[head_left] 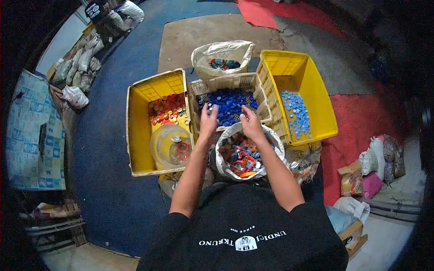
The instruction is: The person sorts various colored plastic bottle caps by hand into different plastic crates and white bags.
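Observation:
Dark blue caps (228,103) lie in a cream perforated crate (266,108) in the middle. Over the crate's left part is my left hand (209,118), a white-and-dark cap at its fingertips. My right hand (249,121) hangs over the crate's front right part, its fingers closed together; what they hold, if anything, is too small to name. Below both hands, a white sack (278,144) holds mixed colored caps and red rings. The left yellow crate (138,135) has red and orange caps (169,108) and a clear round container (165,147). Light blue caps (296,113) lie in the right yellow crate (318,99).
Behind the middle crate stands another white sack (203,63) with dark and red items in it. Filled bags (81,65) line the upper left wall. More bags and packages (377,158) sit at the right, near a red mat (348,131).

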Available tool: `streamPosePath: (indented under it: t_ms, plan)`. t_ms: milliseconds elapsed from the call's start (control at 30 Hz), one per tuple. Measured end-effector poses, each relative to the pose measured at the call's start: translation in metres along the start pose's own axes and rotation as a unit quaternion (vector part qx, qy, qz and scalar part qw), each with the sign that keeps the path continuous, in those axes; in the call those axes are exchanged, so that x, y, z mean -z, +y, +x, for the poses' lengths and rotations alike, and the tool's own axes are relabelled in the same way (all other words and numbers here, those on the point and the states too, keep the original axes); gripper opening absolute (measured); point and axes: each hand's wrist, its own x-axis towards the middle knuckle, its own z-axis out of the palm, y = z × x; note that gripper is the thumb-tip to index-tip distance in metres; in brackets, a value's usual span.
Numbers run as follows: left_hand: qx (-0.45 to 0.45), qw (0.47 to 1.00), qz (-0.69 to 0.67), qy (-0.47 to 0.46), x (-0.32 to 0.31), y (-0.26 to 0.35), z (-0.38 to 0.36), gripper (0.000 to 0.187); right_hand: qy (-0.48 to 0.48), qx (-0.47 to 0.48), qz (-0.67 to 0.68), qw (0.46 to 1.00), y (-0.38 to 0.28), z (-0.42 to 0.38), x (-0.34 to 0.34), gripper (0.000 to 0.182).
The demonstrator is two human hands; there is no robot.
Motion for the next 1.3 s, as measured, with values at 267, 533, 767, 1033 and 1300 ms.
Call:
streamPosePath:
  t_ms: [267,533,767,1033,1300]
  plan:
    - [-0.065,0.987,0.118,-0.085,0.043,-0.059,-0.086,0.024,-0.063,-0.218,0.068,0.972,0.076,-0.094,0.043,0.026]
    - [-0.236,0.684,0.564,-0.398,0.029,-0.082,-0.151,0.029,-0.071,-0.143,-0.263,0.952,0.123,-0.105,0.033,0.043]
    - [-0.149,0.582,0.628,-0.494,0.028,-0.082,-0.139,0.030,-0.146,-0.296,-0.289,0.899,0.104,-0.080,-0.016,0.067]
    - [-0.104,0.818,0.424,-0.375,0.036,-0.045,-0.135,0.012,-0.289,-0.113,-0.281,0.908,0.064,-0.150,-0.051,0.053]
    - [-0.202,0.747,0.490,-0.402,-0.050,-0.103,-0.056,0.042,-0.362,-0.039,-0.326,0.872,0.054,-0.157,-0.030,0.048]
